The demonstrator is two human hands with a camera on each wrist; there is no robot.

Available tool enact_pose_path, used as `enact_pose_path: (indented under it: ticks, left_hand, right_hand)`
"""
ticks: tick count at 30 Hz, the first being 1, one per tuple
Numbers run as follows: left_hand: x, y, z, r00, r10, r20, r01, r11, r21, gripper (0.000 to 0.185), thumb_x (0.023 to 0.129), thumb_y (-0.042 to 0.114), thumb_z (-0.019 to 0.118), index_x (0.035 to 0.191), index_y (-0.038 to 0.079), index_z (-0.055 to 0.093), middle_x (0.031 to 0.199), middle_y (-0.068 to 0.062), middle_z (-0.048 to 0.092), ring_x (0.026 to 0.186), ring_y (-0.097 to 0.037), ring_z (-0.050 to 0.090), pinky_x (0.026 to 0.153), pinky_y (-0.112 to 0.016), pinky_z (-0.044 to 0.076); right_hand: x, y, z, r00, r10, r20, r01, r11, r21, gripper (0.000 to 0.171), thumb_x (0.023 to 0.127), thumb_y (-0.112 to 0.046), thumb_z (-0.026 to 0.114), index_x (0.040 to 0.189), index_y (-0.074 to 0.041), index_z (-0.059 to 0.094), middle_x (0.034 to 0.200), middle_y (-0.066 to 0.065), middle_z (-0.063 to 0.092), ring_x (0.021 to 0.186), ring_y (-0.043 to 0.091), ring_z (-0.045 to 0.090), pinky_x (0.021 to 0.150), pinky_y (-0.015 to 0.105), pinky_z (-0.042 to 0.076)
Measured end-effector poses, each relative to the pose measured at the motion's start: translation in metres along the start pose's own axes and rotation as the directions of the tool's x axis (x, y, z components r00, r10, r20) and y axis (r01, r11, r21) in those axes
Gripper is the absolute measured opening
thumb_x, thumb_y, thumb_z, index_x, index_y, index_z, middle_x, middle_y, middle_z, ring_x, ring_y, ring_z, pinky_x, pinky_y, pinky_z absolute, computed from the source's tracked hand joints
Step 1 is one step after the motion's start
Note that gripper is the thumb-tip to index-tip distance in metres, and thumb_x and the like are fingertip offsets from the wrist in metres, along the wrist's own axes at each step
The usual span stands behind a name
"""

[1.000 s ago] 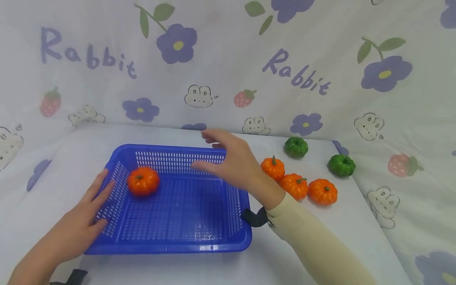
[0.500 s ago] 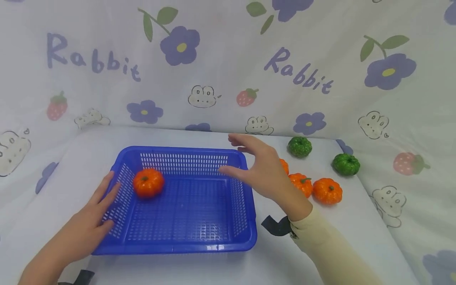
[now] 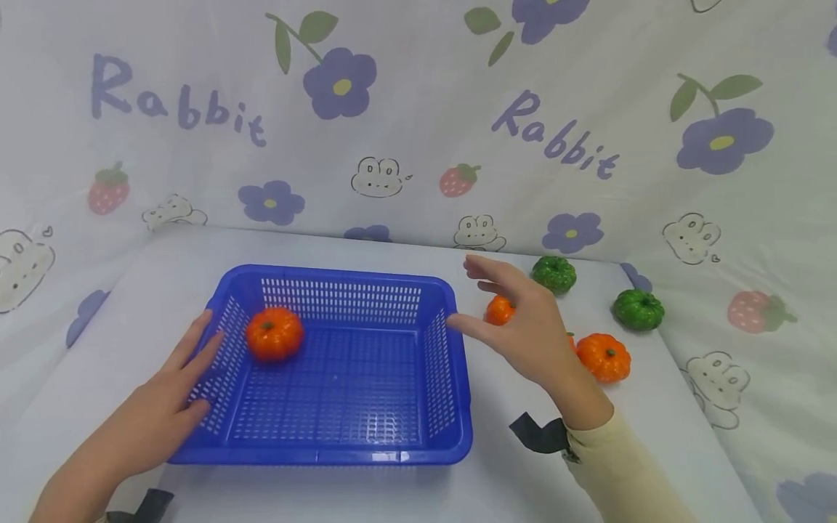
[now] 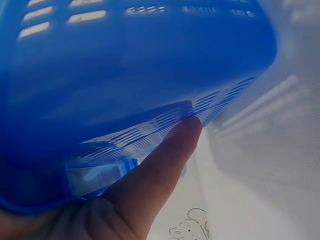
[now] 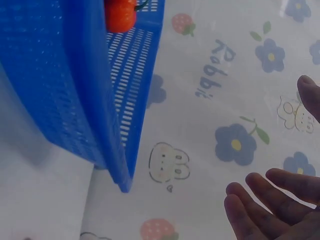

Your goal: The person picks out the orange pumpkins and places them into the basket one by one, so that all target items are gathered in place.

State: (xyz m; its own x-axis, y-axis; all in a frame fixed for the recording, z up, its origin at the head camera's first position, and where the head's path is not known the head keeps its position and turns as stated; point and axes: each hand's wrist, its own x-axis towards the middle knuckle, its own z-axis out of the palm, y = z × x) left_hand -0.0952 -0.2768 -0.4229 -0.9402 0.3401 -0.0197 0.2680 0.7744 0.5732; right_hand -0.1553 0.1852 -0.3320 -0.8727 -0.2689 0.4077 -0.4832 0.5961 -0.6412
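A blue plastic basket (image 3: 327, 456) stands on the white table, with one orange pumpkin (image 3: 275, 334) inside near its left wall. My left hand (image 3: 153, 410) rests on the basket's left side, fingers extended over the rim; in the left wrist view a finger (image 4: 167, 157) touches the slotted wall. Just past the basket's right rim, my right hand (image 3: 532, 330) hovers with thumb and fingers spread apart, holding nothing. Beyond its thumb shows a small orange pumpkin (image 3: 500, 310). Another orange pumpkin (image 3: 604, 358) lies right of the wrist, and a third is mostly hidden behind the hand.
Two green pumpkins sit farther back on the right: one green pumpkin (image 3: 554, 274) behind my right hand, the other green pumpkin (image 3: 639, 310) near the table's right edge. A printed cloth (image 3: 418, 123) with flowers and rabbits hangs behind the table.
My right hand has moved right, from above the basket to beside its right rim near the orange pumpkins. The left hand stays on the basket; the view has shifted slightly.
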Motion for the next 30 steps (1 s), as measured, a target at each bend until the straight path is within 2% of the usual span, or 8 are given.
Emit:
enact_pose_path:
  ticks: [8, 13, 16, 20, 22, 27, 30]
  left_hand:
    - [0.0, -0.002, -0.001, 0.999, 0.026, -0.024, -0.026, 1.0, -0.001, 0.082, 0.097, -0.003, 0.064, 0.169, -0.005, 0.024, 0.181, -0.007, -0.015, 0.151, -0.061, 0.031, 0.108, -0.078, 0.039]
    - [-0.001, -0.002, 0.0, 0.999, 0.029, -0.031, -0.029, 1.0, 0.001, 0.082, 0.097, -0.002, 0.064, 0.169, -0.005, 0.025, 0.182, -0.005, -0.013, 0.151, -0.06, 0.032, 0.109, -0.077, 0.039]
    - [-0.002, -0.001, 0.0, 0.999, 0.022, -0.029, -0.022, 1.0, 0.001, 0.082, 0.097, -0.002, 0.064, 0.169, -0.004, 0.025, 0.182, -0.005, -0.013, 0.151, -0.06, 0.032, 0.109, -0.077, 0.039]
    - [-0.002, 0.0, 0.0, 1.0, 0.006, -0.014, -0.006, 1.0, -0.003, 0.082, 0.098, -0.002, 0.064, 0.17, -0.004, 0.024, 0.182, -0.005, -0.014, 0.152, -0.06, 0.031, 0.109, -0.077, 0.039]
    - [-0.001, 0.001, 0.0, 1.0, 0.0, -0.009, 0.0, 1.0, -0.007, 0.082, 0.098, -0.002, 0.064, 0.17, -0.003, 0.024, 0.182, -0.005, -0.015, 0.152, -0.06, 0.031, 0.109, -0.077, 0.039]
    - [-0.002, 0.001, 0.0, 1.0, -0.008, -0.006, 0.008, 1.0, -0.007, 0.082, 0.098, -0.001, 0.065, 0.17, -0.004, 0.024, 0.181, -0.004, -0.015, 0.151, -0.06, 0.031, 0.108, -0.078, 0.039]
    - [-0.002, 0.0, 0.001, 1.0, -0.01, -0.007, 0.01, 1.0, -0.003, 0.082, 0.098, -0.001, 0.065, 0.169, -0.004, 0.024, 0.181, -0.004, -0.015, 0.151, -0.061, 0.032, 0.107, -0.078, 0.039]
  right_hand:
    - [-0.009, 0.01, -0.01, 0.999, 0.001, -0.038, -0.002, 1.0, -0.029, 0.074, 0.088, -0.017, 0.093, 0.154, -0.012, 0.061, 0.148, 0.007, 0.066, 0.134, 0.03, 0.064, 0.111, 0.057, 0.052]
    - [-0.017, 0.014, -0.017, 0.997, 0.005, -0.076, -0.01, 0.998, -0.065, 0.073, 0.085, -0.016, 0.094, 0.151, -0.012, 0.064, 0.143, 0.007, 0.068, 0.128, 0.032, 0.067, 0.11, 0.064, 0.051]
    - [-0.023, 0.017, -0.022, 0.996, 0.028, -0.087, -0.034, 0.997, -0.067, 0.073, 0.085, -0.018, 0.095, 0.151, -0.013, 0.065, 0.142, 0.006, 0.069, 0.128, 0.033, 0.067, 0.109, 0.066, 0.05]
    - [-0.031, 0.021, -0.032, 0.994, 0.07, -0.089, -0.076, 0.995, -0.062, 0.074, 0.085, -0.02, 0.095, 0.152, -0.015, 0.064, 0.144, 0.003, 0.068, 0.129, 0.029, 0.066, 0.11, 0.063, 0.051]
    - [-0.034, 0.023, -0.036, 0.992, 0.083, -0.093, -0.089, 0.994, -0.06, 0.075, 0.085, -0.02, 0.096, 0.153, -0.017, 0.063, 0.145, 0.002, 0.068, 0.13, 0.027, 0.067, 0.112, 0.056, 0.052]
    - [-0.04, 0.026, -0.046, 0.99, 0.078, -0.116, -0.089, 0.992, -0.089, 0.076, 0.084, -0.019, 0.097, 0.152, -0.017, 0.064, 0.146, 0.0, 0.067, 0.128, 0.025, 0.067, 0.109, 0.02, 0.048]
    - [-0.043, 0.029, -0.05, 0.99, 0.057, -0.131, -0.073, 0.99, -0.119, 0.078, 0.082, -0.017, 0.098, 0.152, -0.017, 0.064, 0.147, 0.001, 0.067, 0.128, 0.028, 0.067, 0.103, 0.01, 0.044]
